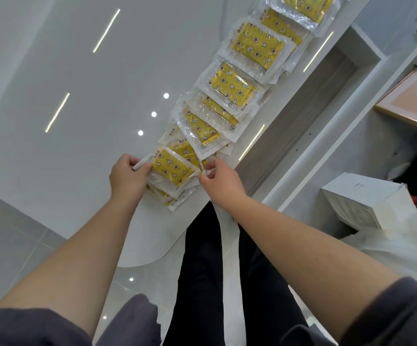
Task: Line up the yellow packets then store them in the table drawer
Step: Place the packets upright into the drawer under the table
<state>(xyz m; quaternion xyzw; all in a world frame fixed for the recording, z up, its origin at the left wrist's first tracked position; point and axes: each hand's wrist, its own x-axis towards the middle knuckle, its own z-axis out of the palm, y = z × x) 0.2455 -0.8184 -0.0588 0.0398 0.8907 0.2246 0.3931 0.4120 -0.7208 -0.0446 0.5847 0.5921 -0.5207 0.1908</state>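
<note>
We note the left hand pinching the left border of the nearest packet, fingers curled over the clear wrapper. The right hand pinches the same packet's right border, thumb and fingertips closed on the plastic edge. This packet sits on top of a few others, close to the near rounded corner of the desk.

From there the yellow packets run in an overlapping row along the desk's right edge, away from us toward the far end. Some lie skewed, each yellow with star and moon prints inside a clear sleeve.

Just beside the row, past the desk's right edge, the drawer stands pulled open, its wood-grain floor showing.

Lower right, well apart from the desk, a white box with handwritten digits.
</note>
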